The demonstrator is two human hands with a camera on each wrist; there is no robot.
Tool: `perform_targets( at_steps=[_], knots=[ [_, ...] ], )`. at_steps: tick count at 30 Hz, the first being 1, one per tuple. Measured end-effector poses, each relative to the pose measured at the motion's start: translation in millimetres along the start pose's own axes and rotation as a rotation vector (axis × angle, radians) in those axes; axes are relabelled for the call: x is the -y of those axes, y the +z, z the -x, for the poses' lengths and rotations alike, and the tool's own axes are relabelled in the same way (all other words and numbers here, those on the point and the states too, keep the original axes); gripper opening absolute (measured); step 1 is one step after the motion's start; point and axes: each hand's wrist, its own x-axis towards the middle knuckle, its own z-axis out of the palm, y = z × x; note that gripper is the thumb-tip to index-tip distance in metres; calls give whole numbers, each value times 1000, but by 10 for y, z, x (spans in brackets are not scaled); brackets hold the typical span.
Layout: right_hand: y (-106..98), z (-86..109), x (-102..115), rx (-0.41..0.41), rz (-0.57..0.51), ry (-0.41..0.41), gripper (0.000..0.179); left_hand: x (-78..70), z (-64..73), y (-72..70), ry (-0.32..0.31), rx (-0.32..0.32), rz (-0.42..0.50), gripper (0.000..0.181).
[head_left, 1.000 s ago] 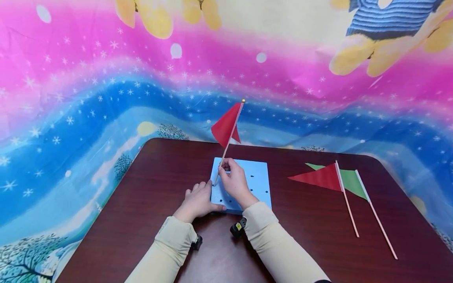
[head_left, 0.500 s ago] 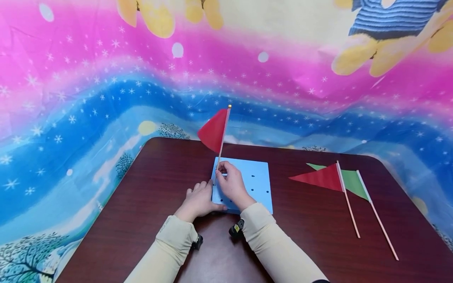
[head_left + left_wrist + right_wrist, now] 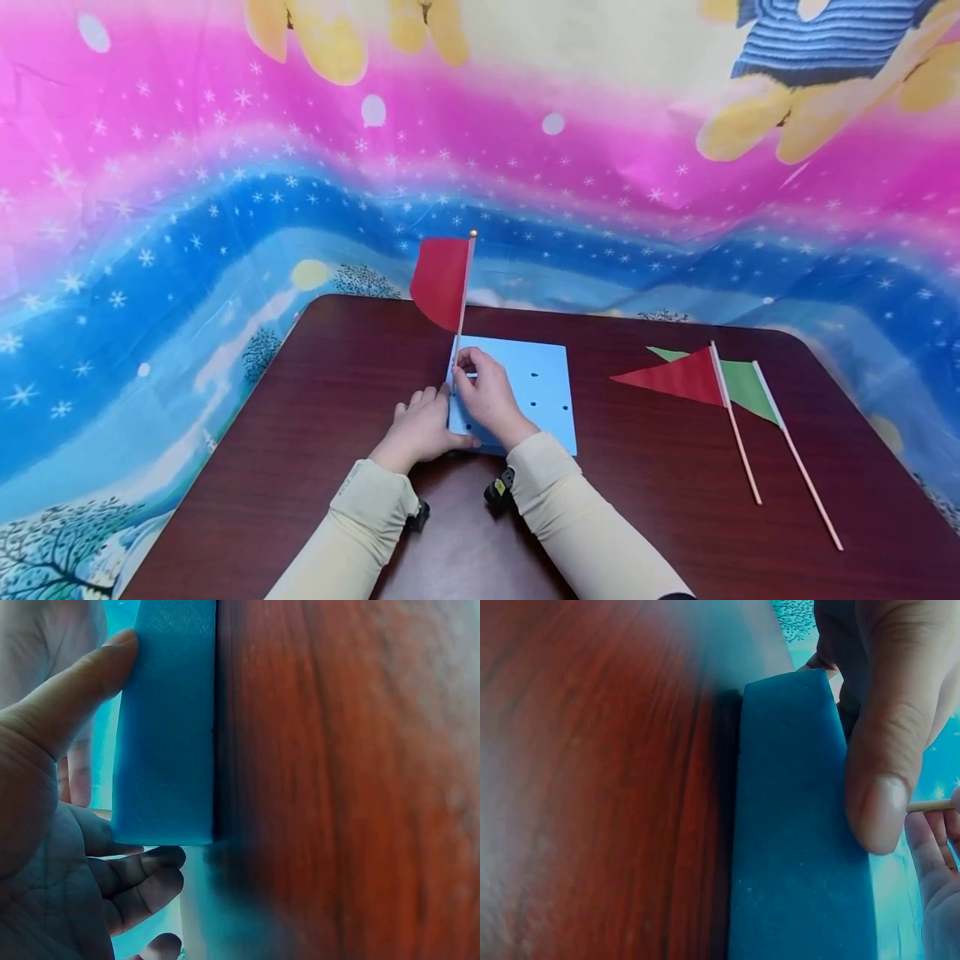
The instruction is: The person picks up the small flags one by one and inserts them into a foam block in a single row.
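Observation:
A light-blue foam block [image 3: 517, 354] with several dark holes lies on the table in the head view. My left hand [image 3: 420, 425] holds its near-left corner, with the thumb on the front face and the fingers round the left side. My right hand [image 3: 491, 392] is over the block and pinches the thin stick of a red flag [image 3: 442, 283] between thumb and fingers. The flag stands nearly upright, gold bead on top, its stick reaching down to a hole near the left edge. Whether its tip is inside cannot be seen. The right wrist view shows the stick [image 3: 930, 806] at my right fingertips.
To the right lie another red flag [image 3: 678, 379] and a green flag [image 3: 753, 387], overlapping, their sticks pointing toward me. The dark wooden table [image 3: 637, 500] ends at a patterned cloth backdrop [image 3: 225, 208] behind.
The red flag has swung from a rightward lean to nearly upright, its top moving left and slightly down. My right hand has shifted a little left and lower. The left hand stays put.

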Motion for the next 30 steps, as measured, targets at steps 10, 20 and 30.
perform_targets(
  at_steps=[10,20,30],
  knots=[
    [-53,18,83,47,-30,95,6,-30,18,-14,-3,7,7,108],
    [-134,26,137,83,-34,128,12,-38,9,-4,-3,10,6,107],
    [-185,62,106,81,-43,138,19,-28,6,5,0,6,11,106]
  ],
)
